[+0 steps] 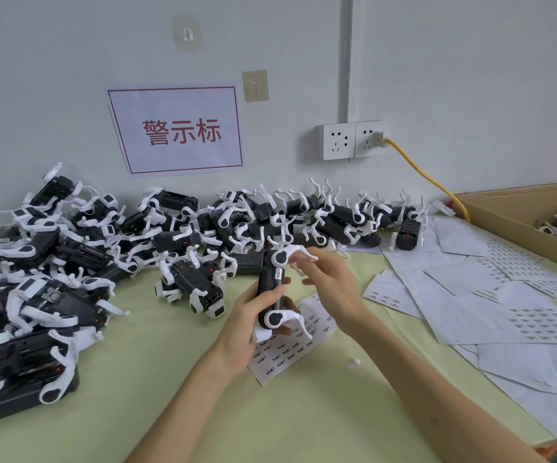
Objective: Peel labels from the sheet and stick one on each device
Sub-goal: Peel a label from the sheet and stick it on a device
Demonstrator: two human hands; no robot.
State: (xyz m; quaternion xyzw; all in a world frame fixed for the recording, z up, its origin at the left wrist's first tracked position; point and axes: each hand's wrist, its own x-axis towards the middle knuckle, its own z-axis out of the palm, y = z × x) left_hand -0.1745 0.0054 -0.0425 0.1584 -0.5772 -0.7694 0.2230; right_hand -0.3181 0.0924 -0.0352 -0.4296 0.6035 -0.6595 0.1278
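My left hand (pixel 253 315) grips a black device with white legs (pixel 272 289), held upright above the table's middle. A small white label (pixel 278 276) sits on the device's upper body. My right hand (pixel 328 279) hovers just right of the device with fingers loosely spread, and its fingertips are near the upper white leg (pixel 295 253). I cannot tell if they touch it. The label sheet (pixel 290 349) lies flat on the green table under both hands, partly hidden by the device.
Several black-and-white devices are piled at the left (pixel 29 295) and along the wall (pixel 303 222). Used sheets (pixel 504 305) cover the table's right side. A cardboard box (pixel 521 215) stands at far right. A yellow cable (pixel 427 178) runs from the wall socket.
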